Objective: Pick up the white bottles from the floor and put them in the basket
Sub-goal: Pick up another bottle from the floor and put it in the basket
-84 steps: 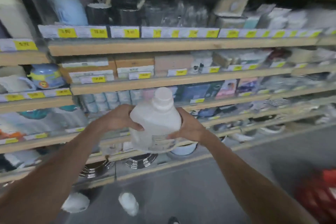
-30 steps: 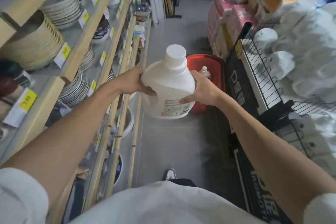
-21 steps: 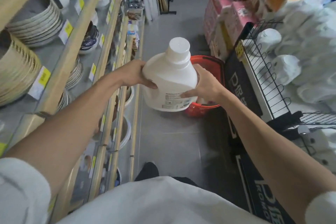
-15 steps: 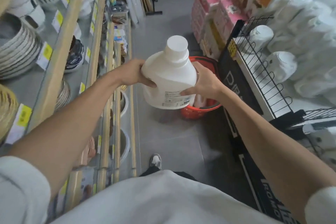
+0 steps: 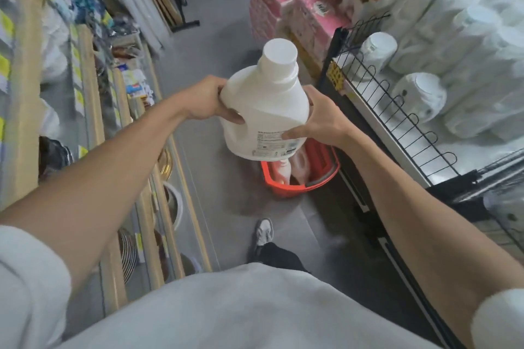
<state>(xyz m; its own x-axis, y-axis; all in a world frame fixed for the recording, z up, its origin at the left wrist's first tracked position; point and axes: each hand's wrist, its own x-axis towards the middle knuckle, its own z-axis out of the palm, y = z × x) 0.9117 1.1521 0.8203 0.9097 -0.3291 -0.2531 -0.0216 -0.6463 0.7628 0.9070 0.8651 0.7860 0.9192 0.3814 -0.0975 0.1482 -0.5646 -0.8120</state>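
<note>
Bottle (image 5: pixel 263 113) aloft — basket (image 5: pixel 300 187) rim below

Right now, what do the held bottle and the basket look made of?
Bottle: opaque white plastic, going by the smooth, faintly sheened moulded body, matching cap and printed label.
Basket: probably red moulded plastic, with an even colour and a thick rim. It is blurred, so the finish is unclear.

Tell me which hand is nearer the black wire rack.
Right. The right hand holds the white bottle on the side beside the black wire rack; the left hand holds its far side.
</note>
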